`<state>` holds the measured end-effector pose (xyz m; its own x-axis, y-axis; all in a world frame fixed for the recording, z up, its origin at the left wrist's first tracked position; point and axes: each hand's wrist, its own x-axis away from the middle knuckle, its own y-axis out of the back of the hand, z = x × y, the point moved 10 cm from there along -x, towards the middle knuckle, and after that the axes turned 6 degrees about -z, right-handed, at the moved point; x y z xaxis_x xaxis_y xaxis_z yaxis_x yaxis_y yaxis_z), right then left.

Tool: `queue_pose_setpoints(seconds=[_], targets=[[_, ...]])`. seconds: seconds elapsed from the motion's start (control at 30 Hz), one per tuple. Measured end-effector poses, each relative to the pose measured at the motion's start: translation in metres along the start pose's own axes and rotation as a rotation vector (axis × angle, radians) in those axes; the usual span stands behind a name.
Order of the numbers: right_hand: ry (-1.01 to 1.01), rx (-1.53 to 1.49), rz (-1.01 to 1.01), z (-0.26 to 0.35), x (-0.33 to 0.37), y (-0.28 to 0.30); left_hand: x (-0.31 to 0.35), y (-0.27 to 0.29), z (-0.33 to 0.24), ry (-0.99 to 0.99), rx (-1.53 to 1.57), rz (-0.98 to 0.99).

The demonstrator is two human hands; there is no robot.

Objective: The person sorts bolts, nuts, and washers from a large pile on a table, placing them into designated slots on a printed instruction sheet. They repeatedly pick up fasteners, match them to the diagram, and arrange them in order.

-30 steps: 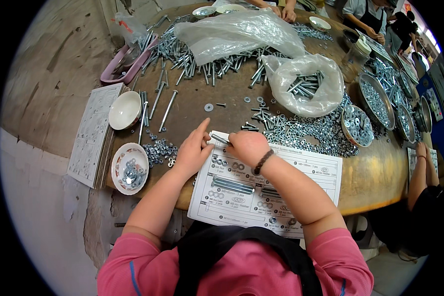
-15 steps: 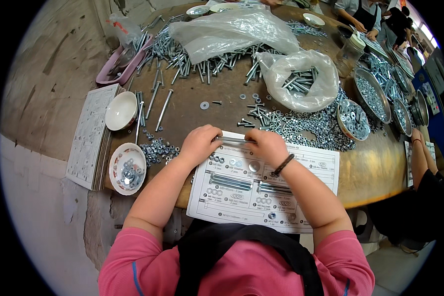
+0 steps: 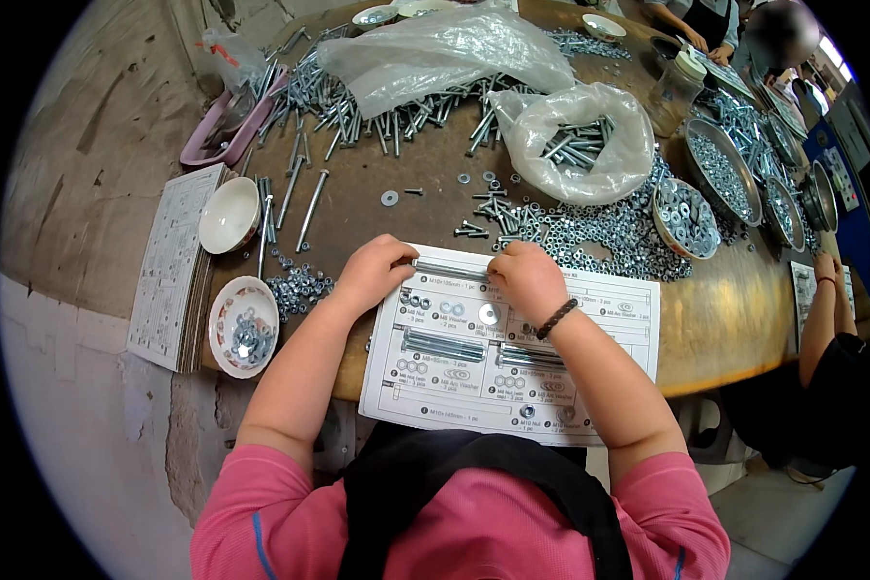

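Observation:
A long silver bolt lies across the top left of a printed layout sheet. My left hand is at the bolt's left end, fingertips pinched together by the sheet's corner. My right hand, with a dark braided band at its wrist, has curled fingers on the other end. Below the bolt, small nuts, a large washer and two groups of shorter bolts rest on the sheet. One more nut sits near its lower edge. My right hand and forearm hide part of the sheet.
Loose nuts and two bowls are at left, beside stacked sheets. Beyond lie a bolt pile, plastic sheeting and a bag of bolts. Metal pans stand right; other people work nearby.
The gap between my hands has widened, baring more of the bolt, which sits lower against the sheet. My left hand has shifted left. The whole view has moved slightly.

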<state>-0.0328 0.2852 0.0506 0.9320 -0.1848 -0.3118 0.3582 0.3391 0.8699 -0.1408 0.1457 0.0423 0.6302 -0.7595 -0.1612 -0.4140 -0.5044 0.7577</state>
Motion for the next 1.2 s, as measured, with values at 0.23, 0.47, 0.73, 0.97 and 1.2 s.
queue_pose_setpoints(seconds=[0.23,0.47,0.73,0.97,1.2], targets=[[0.024,0.004,-0.01,0.007,-0.001,-0.006,0.001,0.0,0.003,0.002,0.005,0.021],[0.012,-0.073,-0.055,0.011,0.009,0.016,0.004,0.022,0.021,0.108,-0.013,-0.097],[-0.018,-0.16,-0.085,0.011,0.037,0.054,-0.013,0.108,0.123,0.546,-0.603,-0.298],[-0.006,-0.214,-0.084,0.027,0.043,0.059,-0.021,0.104,0.15,0.582,-0.661,-0.253],[0.061,-0.305,-0.164,0.066,0.043,0.066,0.02,0.055,0.012,0.438,0.663,-0.221]])
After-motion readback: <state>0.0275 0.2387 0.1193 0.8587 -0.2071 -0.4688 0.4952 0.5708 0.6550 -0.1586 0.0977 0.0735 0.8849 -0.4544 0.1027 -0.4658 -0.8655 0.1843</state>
